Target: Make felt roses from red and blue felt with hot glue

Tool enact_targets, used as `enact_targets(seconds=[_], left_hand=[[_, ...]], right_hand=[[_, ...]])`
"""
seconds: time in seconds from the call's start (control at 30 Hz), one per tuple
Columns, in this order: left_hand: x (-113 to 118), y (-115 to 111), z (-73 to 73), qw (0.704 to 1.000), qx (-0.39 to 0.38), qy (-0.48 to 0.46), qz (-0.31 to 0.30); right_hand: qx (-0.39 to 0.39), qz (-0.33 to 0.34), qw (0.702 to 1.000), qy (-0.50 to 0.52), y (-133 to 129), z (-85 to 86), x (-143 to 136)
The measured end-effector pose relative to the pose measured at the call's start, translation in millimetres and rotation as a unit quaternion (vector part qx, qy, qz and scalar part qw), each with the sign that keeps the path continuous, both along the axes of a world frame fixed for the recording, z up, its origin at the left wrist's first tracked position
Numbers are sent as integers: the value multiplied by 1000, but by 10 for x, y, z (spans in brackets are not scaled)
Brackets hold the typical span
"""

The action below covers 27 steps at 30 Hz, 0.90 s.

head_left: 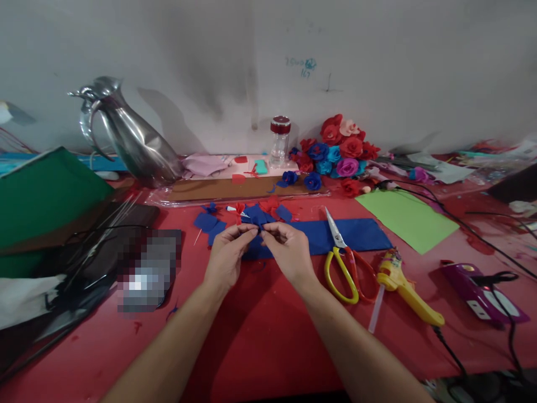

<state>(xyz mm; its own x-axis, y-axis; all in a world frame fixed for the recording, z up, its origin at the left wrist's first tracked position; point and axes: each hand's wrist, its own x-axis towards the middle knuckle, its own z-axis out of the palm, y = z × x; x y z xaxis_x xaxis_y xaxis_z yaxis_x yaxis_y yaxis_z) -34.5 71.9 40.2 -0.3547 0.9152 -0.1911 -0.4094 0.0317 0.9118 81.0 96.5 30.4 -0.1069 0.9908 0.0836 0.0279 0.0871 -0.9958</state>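
Both hands meet over the middle of the red table, pinching one small piece of blue paper (259, 221) between their fingertips. My left hand (229, 252) is closed on its left side, my right hand (289, 249) on its right. Its exact shape is partly covered by the fingers. Beneath and to the right lies a long strip of blue paper (352, 235). Cut blue pieces (205, 220) and red scraps (272, 206) lie just beyond the hands. Scissors (339, 240) with yellow and red handles rest across the strip, right of my right hand.
A yellow glue gun (406, 291) and a purple power strip (478, 291) with cords lie at right. Green paper (411, 218), paper roses (344, 148) and a glass bottle (279, 143) are farther back. At left are a phone (153, 268) and a metal jug (134, 134).
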Motion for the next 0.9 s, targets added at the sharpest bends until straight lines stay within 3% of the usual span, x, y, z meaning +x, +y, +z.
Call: enact_targets(seconds=[0.17,0.4,0.77,0.9], left_hand=[[37,-16,18,1000,5,19,11],[34,-9,-23,999,3,23,30],[39,-24,-20,999,13,20,24],[34,-11,-22,999,4,22,38]], right_hand=[[82,-15,993,-83,-20,-6,13],[251,-41,933,-257,-86,-22,24],[301,-32,894,-329,-102,-32,36],[289,-37,903,-316,-108,-29,20]])
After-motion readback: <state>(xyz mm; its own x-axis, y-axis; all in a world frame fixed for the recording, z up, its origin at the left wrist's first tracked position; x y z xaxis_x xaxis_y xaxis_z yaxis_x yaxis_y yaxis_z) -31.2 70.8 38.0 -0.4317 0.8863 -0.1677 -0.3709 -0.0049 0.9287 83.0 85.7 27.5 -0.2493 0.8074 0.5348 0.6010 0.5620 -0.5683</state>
